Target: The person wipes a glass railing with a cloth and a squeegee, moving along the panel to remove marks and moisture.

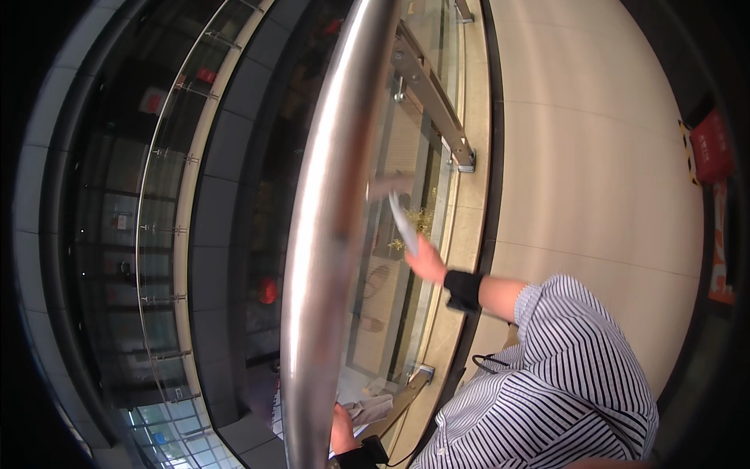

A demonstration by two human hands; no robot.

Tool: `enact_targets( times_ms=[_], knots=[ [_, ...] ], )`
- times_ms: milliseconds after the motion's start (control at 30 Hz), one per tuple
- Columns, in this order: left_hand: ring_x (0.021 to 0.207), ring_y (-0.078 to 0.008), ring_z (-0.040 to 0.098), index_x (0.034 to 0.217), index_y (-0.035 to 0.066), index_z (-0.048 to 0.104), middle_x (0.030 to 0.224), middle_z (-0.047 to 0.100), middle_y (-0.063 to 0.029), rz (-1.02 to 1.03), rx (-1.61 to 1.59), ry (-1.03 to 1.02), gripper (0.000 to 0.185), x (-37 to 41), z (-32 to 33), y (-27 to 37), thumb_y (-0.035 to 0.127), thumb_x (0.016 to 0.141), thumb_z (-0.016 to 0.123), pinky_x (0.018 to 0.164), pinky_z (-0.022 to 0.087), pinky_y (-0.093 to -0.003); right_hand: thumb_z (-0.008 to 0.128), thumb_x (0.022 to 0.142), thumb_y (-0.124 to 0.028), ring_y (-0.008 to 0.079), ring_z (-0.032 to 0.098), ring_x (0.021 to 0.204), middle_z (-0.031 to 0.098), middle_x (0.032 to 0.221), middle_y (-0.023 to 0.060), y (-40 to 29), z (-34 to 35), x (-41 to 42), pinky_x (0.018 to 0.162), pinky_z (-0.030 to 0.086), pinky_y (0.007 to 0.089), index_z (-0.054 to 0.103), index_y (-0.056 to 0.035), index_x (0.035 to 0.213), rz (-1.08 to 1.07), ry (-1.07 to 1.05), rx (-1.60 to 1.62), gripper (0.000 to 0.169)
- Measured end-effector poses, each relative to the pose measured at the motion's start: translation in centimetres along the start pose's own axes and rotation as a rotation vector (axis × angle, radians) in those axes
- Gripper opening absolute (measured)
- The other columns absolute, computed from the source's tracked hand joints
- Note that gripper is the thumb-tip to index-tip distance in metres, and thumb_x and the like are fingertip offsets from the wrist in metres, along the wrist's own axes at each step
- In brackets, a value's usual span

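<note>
My right hand (426,262), with a black band at the wrist, grips a long pale flat object (403,224). Motion blurs this object, so its exact kind is unclear. It is held up close to the glass panel (384,281) of a balustrade, where a faint reflection shows. At the bottom, my left hand (343,431) is beside the thick steel handrail (325,234) and holds a bunched grey cloth (370,408). Part of that hand is hidden by the rail, so whether it touches the rail is unclear.
Steel posts (436,97) brace the glass along a stone ledge (469,205). Beige floor tiles (586,176) lie to the right, with a red box (710,146) at the far edge. Beyond the rail, across an open drop, runs another glass balustrade (164,234).
</note>
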State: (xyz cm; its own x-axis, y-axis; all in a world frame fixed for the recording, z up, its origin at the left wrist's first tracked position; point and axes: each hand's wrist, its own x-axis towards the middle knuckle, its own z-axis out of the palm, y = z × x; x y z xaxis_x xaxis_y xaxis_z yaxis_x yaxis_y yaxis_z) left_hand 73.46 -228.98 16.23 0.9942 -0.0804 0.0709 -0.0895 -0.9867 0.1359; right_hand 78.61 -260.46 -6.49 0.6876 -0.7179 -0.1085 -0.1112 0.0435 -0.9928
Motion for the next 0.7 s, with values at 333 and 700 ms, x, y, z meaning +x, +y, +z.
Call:
enact_targets(
  times_ms=[333, 700],
  knots=[
    [0.087, -0.0396, 0.049, 0.094, -0.004, 0.044, 0.089, 0.049, -0.0205, 0.077, 0.117, 0.039, 0.041, 0.4, 0.3, 0.3, 0.002, 0.060, 0.066, 0.076, 0.039, -0.0446, 0.058, 0.077, -0.013, 0.0201, 0.053, 0.039, 0.053, 0.058, 0.0098, 1.4, -4.8, 7.8, 0.035, 0.045, 0.0345, 0.045, 0.0027, 0.088, 0.130, -0.046, 0.127, 0.023],
    [0.084, -0.0397, 0.050, 0.091, -0.003, 0.045, 0.085, 0.049, -0.0198, 0.086, 0.097, 0.106, 0.037, 0.2, 1.0, -0.8, -0.001, 0.060, 0.064, 0.074, 0.039, -0.0444, 0.060, 0.074, -0.014, 0.0272, 0.061, 0.057, 0.058, 0.072, 0.0173, 0.3, -2.2, -1.6, 0.050, 0.049, 0.0401, 0.043, 0.0026, 0.100, 0.264, -0.266, 0.123, 0.035]
  ],
)
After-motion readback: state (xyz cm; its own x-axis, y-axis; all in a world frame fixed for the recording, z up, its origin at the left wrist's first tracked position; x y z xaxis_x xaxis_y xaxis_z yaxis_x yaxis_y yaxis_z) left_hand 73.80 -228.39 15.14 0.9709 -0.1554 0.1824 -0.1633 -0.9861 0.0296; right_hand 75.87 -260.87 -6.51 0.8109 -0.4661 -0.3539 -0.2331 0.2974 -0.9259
